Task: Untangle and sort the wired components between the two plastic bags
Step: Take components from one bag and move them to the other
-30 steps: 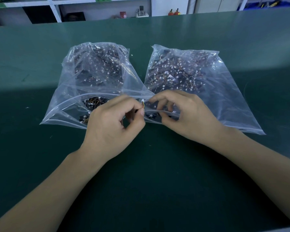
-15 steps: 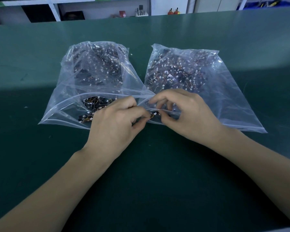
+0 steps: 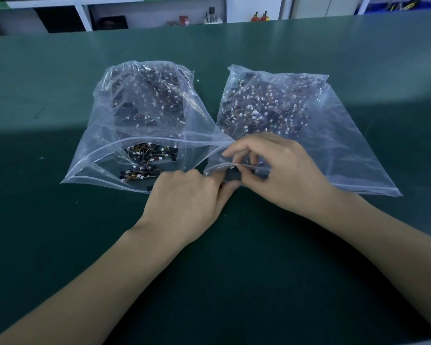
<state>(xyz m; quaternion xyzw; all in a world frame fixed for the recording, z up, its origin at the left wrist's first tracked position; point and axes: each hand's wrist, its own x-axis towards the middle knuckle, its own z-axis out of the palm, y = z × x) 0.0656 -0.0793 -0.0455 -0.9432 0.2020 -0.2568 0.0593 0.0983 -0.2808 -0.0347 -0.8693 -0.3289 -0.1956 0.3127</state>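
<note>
**Both hands on one dark component at the right bag's mouth**

A small dark wired component [image 3: 233, 175] sits between the two hands, right at the open mouth of the right bag [image 3: 334, 135]. Right hand [image 3: 281, 170] has fingers curled, thumb and fingertips pinching the piece from above. Left hand [image 3: 184, 202] is curled too, knuckles up, fingertips meeting the same piece from below-left; exact grip on it is hidden behind the knuckles. Wires on the piece can't be made out.

Step, as judged: separating one unit from the tangle at the right bag's opening. Next move likely calls for pulling it free without dragging neighbours along, then moving it across into the left bag [image 3: 144, 125], whose mouth gapes open just beside the left hand.

Loose components [image 3: 149, 155] lie near the left bag's mouth; a denser pile fills the far end of each bag. Both bags lie flat on the green table [image 3: 234, 282], touching at their near corners. Shelving [image 3: 110, 11] runs behind the table.

In the way: floppy bag film and snagging wires.
</note>
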